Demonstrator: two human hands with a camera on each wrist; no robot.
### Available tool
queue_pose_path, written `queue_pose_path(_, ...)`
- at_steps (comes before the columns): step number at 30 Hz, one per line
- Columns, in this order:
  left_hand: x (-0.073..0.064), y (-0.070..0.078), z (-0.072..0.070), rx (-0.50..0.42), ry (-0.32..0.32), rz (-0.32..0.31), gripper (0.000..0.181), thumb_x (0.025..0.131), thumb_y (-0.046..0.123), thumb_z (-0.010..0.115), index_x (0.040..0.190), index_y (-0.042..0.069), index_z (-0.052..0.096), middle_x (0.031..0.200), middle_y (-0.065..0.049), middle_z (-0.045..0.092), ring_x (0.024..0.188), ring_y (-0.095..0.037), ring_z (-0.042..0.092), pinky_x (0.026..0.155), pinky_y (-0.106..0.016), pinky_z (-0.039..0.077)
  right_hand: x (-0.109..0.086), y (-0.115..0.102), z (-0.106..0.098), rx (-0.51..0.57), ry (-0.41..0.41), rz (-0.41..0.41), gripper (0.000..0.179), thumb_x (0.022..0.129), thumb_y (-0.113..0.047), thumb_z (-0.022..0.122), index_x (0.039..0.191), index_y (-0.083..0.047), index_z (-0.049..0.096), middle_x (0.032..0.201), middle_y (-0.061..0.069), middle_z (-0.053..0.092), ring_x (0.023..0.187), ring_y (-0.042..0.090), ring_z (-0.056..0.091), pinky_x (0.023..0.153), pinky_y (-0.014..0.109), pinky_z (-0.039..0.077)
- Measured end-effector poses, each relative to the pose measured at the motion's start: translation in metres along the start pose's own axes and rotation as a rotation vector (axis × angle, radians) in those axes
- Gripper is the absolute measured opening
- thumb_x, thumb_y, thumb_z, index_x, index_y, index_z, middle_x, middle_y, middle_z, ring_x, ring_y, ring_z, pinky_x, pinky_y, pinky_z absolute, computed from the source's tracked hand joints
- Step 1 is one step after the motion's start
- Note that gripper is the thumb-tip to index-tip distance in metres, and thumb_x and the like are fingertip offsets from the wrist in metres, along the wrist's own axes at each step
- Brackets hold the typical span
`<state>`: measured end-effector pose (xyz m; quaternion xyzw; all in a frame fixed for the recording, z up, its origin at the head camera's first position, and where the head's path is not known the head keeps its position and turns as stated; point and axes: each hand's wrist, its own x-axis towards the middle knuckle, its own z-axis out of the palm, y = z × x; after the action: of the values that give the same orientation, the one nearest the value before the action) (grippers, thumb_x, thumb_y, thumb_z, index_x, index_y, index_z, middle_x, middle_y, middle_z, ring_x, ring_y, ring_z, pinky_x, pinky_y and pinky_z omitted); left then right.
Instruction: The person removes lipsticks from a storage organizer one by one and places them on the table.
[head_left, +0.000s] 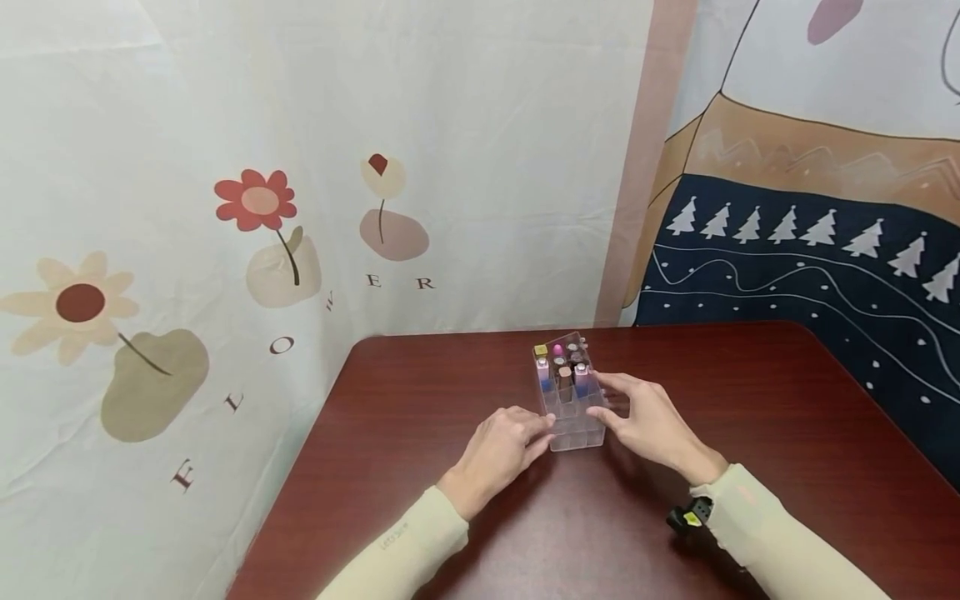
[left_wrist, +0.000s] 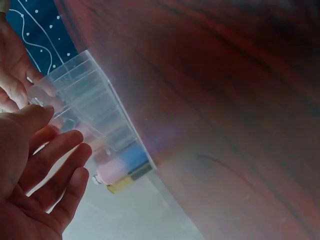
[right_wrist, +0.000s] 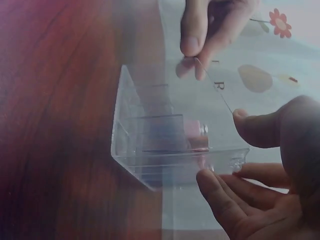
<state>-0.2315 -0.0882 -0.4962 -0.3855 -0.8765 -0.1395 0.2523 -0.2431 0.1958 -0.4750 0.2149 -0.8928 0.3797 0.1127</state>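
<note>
A clear plastic lipstick organizer [head_left: 576, 437] stands on the table, its slanted front toward me. Its back rows hold several small cosmetic tubes, among them pink-and-blue tubes [head_left: 543, 372], a brown tube [head_left: 565, 377] and one with a yellow top [head_left: 540, 351]. The front compartments hold nothing. My left hand [head_left: 504, 443] pinches the organizer's left front edge between thumb and fingertips, its other fingers loosely bent in the left wrist view. On the other side, my right hand [head_left: 651, 421] grips the organizer, thumb at the front edge [right_wrist: 241, 116] and fingers along the side wall.
The reddish-brown table [head_left: 420, 392] extends around the organizer on all sides. Behind it hangs a pale cloth with printed flowers [head_left: 255, 200], and a dark blue cloth with white trees [head_left: 750, 267] hangs at the right. A black device [head_left: 688, 515] is strapped at my right wrist.
</note>
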Motion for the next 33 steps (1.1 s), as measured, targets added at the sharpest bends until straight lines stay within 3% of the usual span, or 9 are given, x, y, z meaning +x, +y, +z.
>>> queue_pose_path(4,0.002,0.004,-0.003,0.025,-0.008,0.028,0.019,0.104,0.024,0.091,0.121,0.015,0.092,0.105,0.005,0.091,0.094,-0.014,0.083,0.08,-0.033,0.067,0.001,0.002,-0.004,-0.006,-0.029,-0.009,0.06,0.104,-0.013,0.088,0.159,0.002,0.068,0.156,0.025,0.074,0.125,0.038,0.085,0.107,0.059,0.069)
queue_pose_path(7,0.006,0.004,-0.004,0.034,-0.028,0.016,0.016,0.106,0.028,0.088,0.117,0.017,0.092,0.104,0.006,0.091,0.092,-0.014,0.083,0.083,-0.033,0.069,0.0,0.002,-0.005,-0.008,-0.033,-0.003,0.059,0.106,-0.012,0.087,0.16,0.001,0.067,0.157,0.024,0.074,0.125,0.038,0.085,0.107,0.059,0.068)
queue_pose_path(11,0.011,-0.003,-0.003,0.003,-0.061,-0.071,0.024,0.111,0.033,0.083,0.126,0.016,0.089,0.111,0.002,0.091,0.096,-0.017,0.085,0.089,-0.036,0.072,-0.001,0.0,-0.003,0.004,-0.003,0.025,0.056,0.106,-0.013,0.086,0.157,0.003,0.069,0.15,0.026,0.077,0.114,0.033,0.088,0.098,0.053,0.072)
queue_pose_path(16,0.02,-0.018,-0.001,-0.005,-0.06,-0.219,0.039,0.114,0.036,0.077,0.144,0.012,0.08,0.131,-0.007,0.086,0.117,-0.026,0.083,0.101,-0.041,0.072,-0.004,-0.006,0.001,-0.029,0.089,0.077,0.037,0.104,-0.013,0.089,0.136,0.004,0.08,0.118,0.018,0.086,0.092,0.019,0.083,0.084,0.037,0.074)
queue_pose_path(20,0.031,-0.031,0.003,-0.03,-0.074,-0.313,0.05,0.114,0.037,0.076,0.153,0.006,0.072,0.145,-0.013,0.078,0.131,-0.032,0.077,0.111,-0.047,0.068,-0.005,-0.009,0.002,-0.071,0.132,0.071,0.025,0.102,-0.01,0.089,0.123,0.002,0.085,0.1,0.009,0.083,0.084,0.012,0.074,0.077,0.027,0.068)
queue_pose_path(26,0.049,-0.045,0.01,-0.141,-0.163,-0.4,0.066,0.118,0.042,0.068,0.169,0.002,0.056,0.165,-0.019,0.065,0.152,-0.036,0.066,0.129,-0.05,0.057,-0.009,-0.011,0.003,-0.07,0.124,0.094,0.025,0.103,-0.009,0.088,0.126,0.002,0.087,0.102,0.007,0.081,0.083,0.011,0.072,0.077,0.024,0.067)
queue_pose_path(33,0.061,-0.054,0.013,-0.264,-0.252,-0.459,0.077,0.117,0.045,0.069,0.176,0.0,0.046,0.174,-0.022,0.057,0.159,-0.039,0.062,0.134,-0.053,0.052,-0.009,-0.015,0.004,-0.056,0.128,0.095,0.028,0.104,-0.009,0.087,0.129,0.003,0.086,0.113,0.014,0.085,0.085,0.012,0.078,0.077,0.025,0.068)
